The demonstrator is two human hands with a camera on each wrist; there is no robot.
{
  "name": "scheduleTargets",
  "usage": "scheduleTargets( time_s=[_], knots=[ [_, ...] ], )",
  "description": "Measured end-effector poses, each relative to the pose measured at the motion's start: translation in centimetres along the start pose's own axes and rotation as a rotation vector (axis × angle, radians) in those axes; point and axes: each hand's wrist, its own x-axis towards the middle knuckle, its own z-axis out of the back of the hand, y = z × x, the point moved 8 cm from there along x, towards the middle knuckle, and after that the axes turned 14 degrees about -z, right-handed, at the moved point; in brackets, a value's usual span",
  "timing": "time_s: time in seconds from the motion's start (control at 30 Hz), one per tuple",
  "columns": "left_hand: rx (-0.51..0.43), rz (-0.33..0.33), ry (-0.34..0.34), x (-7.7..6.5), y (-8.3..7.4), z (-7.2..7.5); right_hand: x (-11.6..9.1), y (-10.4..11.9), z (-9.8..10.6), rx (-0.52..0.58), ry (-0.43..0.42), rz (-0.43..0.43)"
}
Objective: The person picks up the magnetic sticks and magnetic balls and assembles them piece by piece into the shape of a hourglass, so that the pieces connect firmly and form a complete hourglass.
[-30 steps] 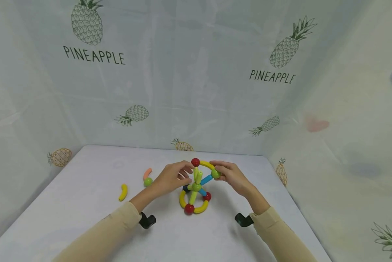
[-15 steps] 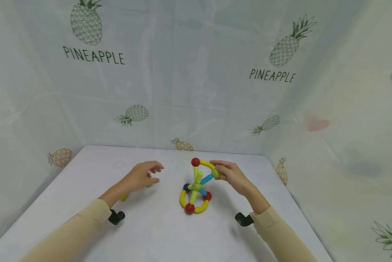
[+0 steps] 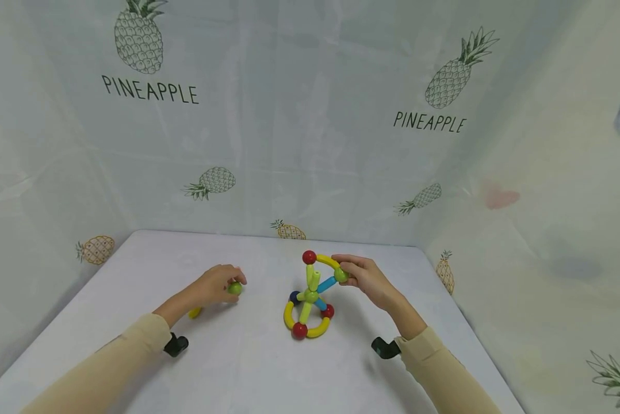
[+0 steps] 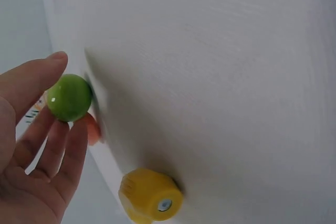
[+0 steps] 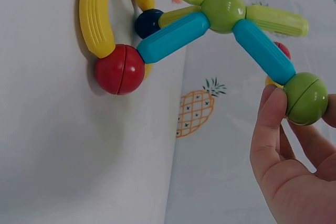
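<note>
My left hand (image 3: 214, 286) is at the left of the table, thumb and fingertips pinching a loose green ball (image 4: 69, 97). Just behind that ball, partly hidden by my fingers, shows an orange curved stick (image 4: 93, 129). On the table stands a frame of magnetic sticks and balls, with a ring of yellow curved sticks (image 3: 318, 328) and red balls (image 3: 299, 330) at its base. A green centre ball (image 5: 224, 10) joins its straight sticks. My right hand (image 3: 367, 279) pinches the green ball (image 5: 307, 99) at the upper right end, where a blue stick (image 5: 265, 51) meets it.
A yellow curved stick (image 4: 150, 195) lies on the table below my left hand, mostly hidden in the head view. The white table (image 3: 268, 374) meets a pineapple-print curtain (image 3: 310, 144) at its back edge. A black wrist camera (image 3: 386, 348) is on each forearm.
My left hand has left the frame's upper part and moved left to the loose green ball, which its fingers now pinch. My right hand has kept its hold on the frame's green ball.
</note>
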Motion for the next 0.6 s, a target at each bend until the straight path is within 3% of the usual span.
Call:
scheduleTargets(
  time_s=[0.6],
  knots=[
    [-0.019, -0.01, -0.001, -0.09, 1.01, -0.24, 0.08, 0.01, -0.03, -0.008, 0.004, 0.0]
  ],
)
